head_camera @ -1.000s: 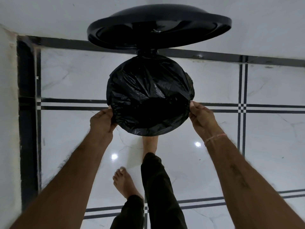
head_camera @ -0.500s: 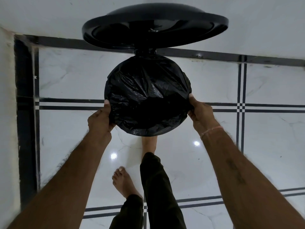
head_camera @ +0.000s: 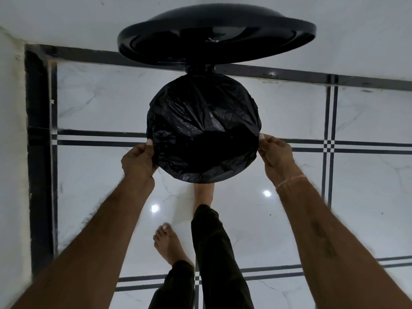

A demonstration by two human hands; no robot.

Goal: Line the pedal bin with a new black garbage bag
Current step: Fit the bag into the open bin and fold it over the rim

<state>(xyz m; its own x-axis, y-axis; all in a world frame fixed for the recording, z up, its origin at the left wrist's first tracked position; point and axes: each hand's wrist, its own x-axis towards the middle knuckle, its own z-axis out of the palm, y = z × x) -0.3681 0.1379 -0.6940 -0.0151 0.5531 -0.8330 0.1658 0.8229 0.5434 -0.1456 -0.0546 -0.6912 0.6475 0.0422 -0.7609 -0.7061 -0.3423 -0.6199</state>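
Observation:
The black garbage bag [head_camera: 202, 128] is stretched over the round mouth of the pedal bin, hiding the rim and the inside. The bin's black lid [head_camera: 216, 34] stands raised behind it, against the wall. My left hand [head_camera: 139, 160] pinches the bag's edge at the bin's left side. My right hand [head_camera: 276, 156] pinches the edge at the right side. One bare foot [head_camera: 204, 195] reaches under the bin's front; whether it rests on the pedal is hidden.
The bin stands on a glossy white tiled floor [head_camera: 367, 186] with black inlay lines, close to a white back wall [head_camera: 66, 16]. Another white wall [head_camera: 11, 130] with a black skirting strip runs along the left. My other bare foot [head_camera: 169, 244] is planted behind.
Both hands have slid a little up along the bin's sides, still gripping the bag's edge. The bag lies tighter over the mouth.

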